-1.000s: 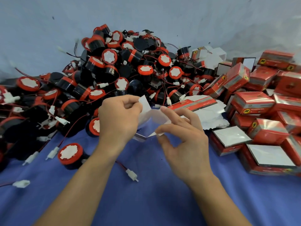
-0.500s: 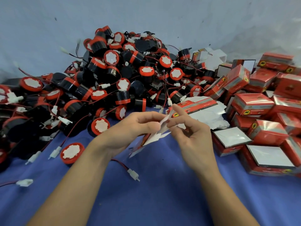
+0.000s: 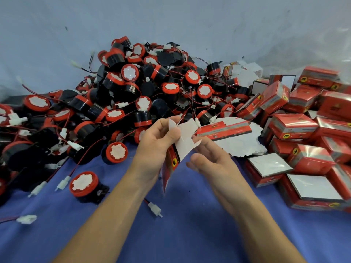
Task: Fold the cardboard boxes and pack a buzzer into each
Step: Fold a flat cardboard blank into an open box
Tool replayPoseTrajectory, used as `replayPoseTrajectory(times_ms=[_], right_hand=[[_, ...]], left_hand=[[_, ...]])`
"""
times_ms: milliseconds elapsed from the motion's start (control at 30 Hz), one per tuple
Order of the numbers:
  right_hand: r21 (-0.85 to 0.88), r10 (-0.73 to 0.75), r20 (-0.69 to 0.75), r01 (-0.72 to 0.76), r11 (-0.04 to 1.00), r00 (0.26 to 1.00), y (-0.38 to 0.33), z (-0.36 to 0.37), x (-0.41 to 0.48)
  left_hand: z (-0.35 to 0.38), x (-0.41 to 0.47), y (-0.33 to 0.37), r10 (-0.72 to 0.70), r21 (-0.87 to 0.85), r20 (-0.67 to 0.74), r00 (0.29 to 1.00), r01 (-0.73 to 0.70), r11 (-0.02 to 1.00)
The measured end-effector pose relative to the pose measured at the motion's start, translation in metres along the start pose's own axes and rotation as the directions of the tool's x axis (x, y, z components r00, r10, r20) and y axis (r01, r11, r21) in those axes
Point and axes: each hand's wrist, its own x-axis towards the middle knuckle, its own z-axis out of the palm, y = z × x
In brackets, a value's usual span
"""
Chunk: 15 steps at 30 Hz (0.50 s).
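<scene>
**Packing workshop, hand-assembly station.** A large heap of identical red-and-black buzzers [image 3: 142,95], their wires and white connectors tangled, lies on a tabletop [image 3: 190,240] covered in blue cloth. Right of the heap, matching red cartons [image 3: 296,128] are piled in quantity, some closed, some open-topped with white interiors. At the heap's front right edge lies a stack of flat carton blanks [image 3: 243,145]. Behind the heap rises a plain pale surface [image 3: 171,25]. In front of the heap a bare left hand [image 3: 153,147] pinches a single unfolded blank [image 3: 185,141], which shows that identical goods are boxed here manually and in bulk.
</scene>
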Motion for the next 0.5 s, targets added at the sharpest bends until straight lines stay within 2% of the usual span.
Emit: replayPoseTrajectory(times_ms=[67, 133, 200, 267, 400, 500], right_hand=[[0.046, -0.088, -0.021, 0.089, 0.995, 0.996, 0.000, 0.005, 0.002], [0.121, -0.137, -0.143, 0.154, 0.981, 0.980, -0.003, 0.005, 0.005], [0.187, -0.101, -0.246, 0.150, 0.971, 0.964, -0.004, 0.000, 0.007], [0.186, -0.053, -0.289, 0.111, 0.976, 0.956, -0.005, -0.004, 0.009], [0.099, 0.033, -0.250, -0.009, 0.995, 0.968, 0.000, -0.003, 0.008], [0.218, 0.062, -0.130, -0.032, 0.975, 0.990, -0.004, -0.003, 0.007]], left_hand=[[0.007, -0.002, -0.003, 0.060, -0.029, -0.032, 0.998, -0.061, 0.998], [0.008, -0.003, -0.008, 0.100, -0.069, -0.117, 0.988, -0.109, 0.992], [0.006, -0.003, -0.012, 0.129, -0.020, -0.183, 0.975, -0.135, 0.991], [0.002, -0.004, -0.017, 0.148, 0.053, -0.180, 0.972, -0.141, 0.989], [-0.002, -0.005, -0.018, 0.215, 0.166, -0.124, 0.969, -0.193, 0.967], [-0.006, -0.002, -0.004, 0.350, 0.273, -0.060, 0.935, -0.322, 0.906]])
